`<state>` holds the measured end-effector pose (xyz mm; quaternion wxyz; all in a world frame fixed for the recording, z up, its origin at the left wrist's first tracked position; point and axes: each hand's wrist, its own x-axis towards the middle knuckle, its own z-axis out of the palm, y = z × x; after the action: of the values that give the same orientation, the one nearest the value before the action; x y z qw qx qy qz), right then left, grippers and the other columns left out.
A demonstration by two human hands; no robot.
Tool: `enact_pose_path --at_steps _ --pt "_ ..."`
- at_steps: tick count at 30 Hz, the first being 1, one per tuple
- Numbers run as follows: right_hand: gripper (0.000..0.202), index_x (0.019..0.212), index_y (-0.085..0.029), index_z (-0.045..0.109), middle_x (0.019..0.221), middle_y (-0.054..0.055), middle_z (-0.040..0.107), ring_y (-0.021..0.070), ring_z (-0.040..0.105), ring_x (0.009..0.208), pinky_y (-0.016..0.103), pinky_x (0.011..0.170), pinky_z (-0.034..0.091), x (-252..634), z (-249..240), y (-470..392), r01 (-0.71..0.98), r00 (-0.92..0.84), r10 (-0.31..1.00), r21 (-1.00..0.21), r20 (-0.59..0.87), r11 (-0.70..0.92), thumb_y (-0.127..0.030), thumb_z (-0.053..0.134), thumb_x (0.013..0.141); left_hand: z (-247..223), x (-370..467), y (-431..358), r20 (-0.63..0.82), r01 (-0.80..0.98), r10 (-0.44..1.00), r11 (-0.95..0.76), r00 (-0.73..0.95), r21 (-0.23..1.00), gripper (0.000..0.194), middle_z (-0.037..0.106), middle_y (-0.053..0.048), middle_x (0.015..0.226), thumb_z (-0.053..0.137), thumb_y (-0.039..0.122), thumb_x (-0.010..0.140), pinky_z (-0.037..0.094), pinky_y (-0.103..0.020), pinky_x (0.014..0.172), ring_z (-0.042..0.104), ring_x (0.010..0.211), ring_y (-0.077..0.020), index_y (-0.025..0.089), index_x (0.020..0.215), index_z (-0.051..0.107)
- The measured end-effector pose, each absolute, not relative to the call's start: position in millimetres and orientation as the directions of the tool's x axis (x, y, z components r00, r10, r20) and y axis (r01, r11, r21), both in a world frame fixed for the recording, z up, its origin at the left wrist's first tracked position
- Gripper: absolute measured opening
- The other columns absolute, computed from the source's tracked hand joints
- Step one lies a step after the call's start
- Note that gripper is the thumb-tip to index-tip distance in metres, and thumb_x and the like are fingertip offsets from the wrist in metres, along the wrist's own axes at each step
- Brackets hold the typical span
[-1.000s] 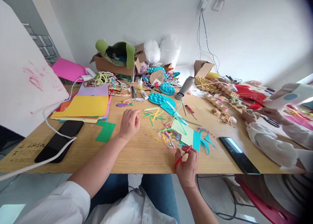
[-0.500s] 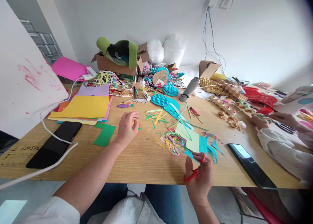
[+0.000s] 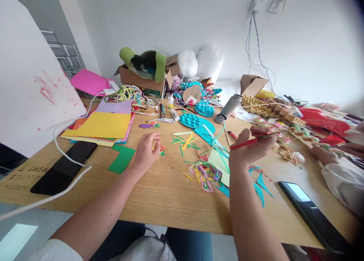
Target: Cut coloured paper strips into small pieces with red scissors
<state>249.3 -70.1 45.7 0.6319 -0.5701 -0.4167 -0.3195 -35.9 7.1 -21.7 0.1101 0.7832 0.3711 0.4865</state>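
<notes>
My right hand (image 3: 250, 149) is raised over the right part of the table and grips red-handled scissors (image 3: 244, 143), their tip pointing right. My left hand (image 3: 146, 151) rests on the tabletop with fingers loosely bent and the thumb apart; no object shows in it. Small orange and green paper bits (image 3: 162, 150) lie right beside its fingers, partly covered by them. A cut green paper piece (image 3: 122, 159) is left of that wrist. Between the hands are yellow and green paper strips (image 3: 186, 140) and a heap of colourful scraps (image 3: 203, 173). A pale green sheet (image 3: 218, 162) lies partly behind my right forearm.
Coloured paper sheets (image 3: 96, 125) are stacked at left, near a black phone (image 3: 65, 166) crossed by a white cable. Another phone (image 3: 309, 211) lies at right. A grey flask (image 3: 229, 108) leans farther back. Another person's hand (image 3: 325, 153) is at the right edge.
My right hand has lifted forward and to the right with the scissors, from the table's front edge. My left hand stays nearly in place. The view has shifted slightly.
</notes>
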Motion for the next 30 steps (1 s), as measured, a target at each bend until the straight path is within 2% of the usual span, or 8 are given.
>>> enact_pose_path --at_steps 1,4,11,15,18,21,27,30 --pt "0.015 0.086 -0.022 0.041 0.083 0.004 0.048 0.0231 0.053 0.083 0.046 0.081 0.042 246 38 -69 0.895 0.431 0.023 -0.43 0.902 0.119 -0.017 0.053 0.08 -22 -37 9 0.672 0.481 0.698 -0.69 0.245 0.541 0.028 0.068 -0.004 0.09 0.052 0.011 0.081 0.047 -0.038 0.087 0.059 0.093 -0.0204 0.019 0.107 0.052" --pt "0.012 0.081 -0.022 0.044 0.081 0.004 0.051 0.022 0.056 0.081 0.045 0.083 0.044 236 20 -68 0.903 0.404 0.045 -0.406 0.914 0.139 -0.018 0.056 0.079 -20 -37 13 0.623 0.493 0.748 -0.64 0.227 0.589 0.026 0.069 -0.004 0.091 0.052 0.011 0.08 0.048 -0.037 0.084 0.061 0.092 -0.02 0.019 0.106 0.053" --pt "0.013 0.088 -0.019 0.049 0.084 0.007 0.056 0.0239 0.057 0.089 0.05 0.088 0.044 231 12 -68 0.921 0.306 0.11 -0.323 0.946 0.216 -0.017 0.059 0.079 -11 -36 15 0.516 0.488 0.822 -0.562 0.24 0.668 0.026 0.071 -0.006 0.097 0.055 0.014 0.08 0.051 -0.036 0.08 0.064 0.091 -0.0193 0.019 0.104 0.055" --pt "0.015 0.088 -0.019 0.051 0.085 0.006 0.056 0.0226 0.057 0.087 0.05 0.09 0.044 234 7 -66 0.919 0.301 0.116 -0.321 0.946 0.229 -0.014 0.06 0.077 4 -42 20 0.481 0.554 0.818 -0.57 0.316 0.606 0.02 0.069 -0.008 0.101 0.058 0.019 0.079 0.052 -0.038 0.081 0.064 0.092 -0.0214 0.019 0.099 0.062" --pt "0.017 0.088 -0.019 0.052 0.086 0.005 0.056 0.0224 0.058 0.087 0.049 0.089 0.045 234 4 -65 0.92 0.306 0.124 -0.327 0.944 0.215 -0.015 0.062 0.076 19 -42 28 0.476 0.526 0.781 -0.625 0.405 0.577 0.014 0.069 -0.008 0.104 0.055 0.018 0.08 0.05 -0.039 0.088 0.063 0.101 -0.0219 0.018 0.091 0.065" --pt "0.015 0.088 -0.02 0.051 0.087 0.005 0.056 0.0227 0.057 0.088 0.048 0.088 0.046 233 4 -65 0.917 0.32 0.132 -0.342 0.938 0.206 -0.017 0.061 0.077 28 -33 41 0.456 0.556 0.788 -0.615 0.413 0.559 0.014 0.068 -0.009 0.108 0.056 0.018 0.08 0.048 -0.039 0.091 0.062 0.104 -0.0223 0.018 0.087 0.068" --pt "0.014 0.09 -0.02 0.05 0.088 0.005 0.055 0.0223 0.057 0.089 0.048 0.09 0.044 235 6 -66 0.909 0.343 0.148 -0.367 0.928 0.198 -0.018 0.059 0.079 24 17 56 0.353 0.656 0.824 -0.567 0.443 0.499 0.009 0.071 -0.005 0.078 0.062 0.018 0.075 0.051 -0.037 0.08 0.064 0.078 -0.0215 0.02 0.076 0.071" --pt "0.014 0.09 -0.019 0.05 0.089 0.006 0.055 0.0232 0.058 0.089 0.049 0.09 0.044 237 6 -66 0.903 0.351 0.154 -0.378 0.924 0.205 -0.018 0.059 0.079 16 48 41 0.302 0.647 0.765 -0.643 0.569 0.41 0.009 0.07 -0.007 0.073 0.064 0.021 0.075 0.05 -0.038 0.077 0.062 0.082 -0.0244 0.019 0.071 0.072"
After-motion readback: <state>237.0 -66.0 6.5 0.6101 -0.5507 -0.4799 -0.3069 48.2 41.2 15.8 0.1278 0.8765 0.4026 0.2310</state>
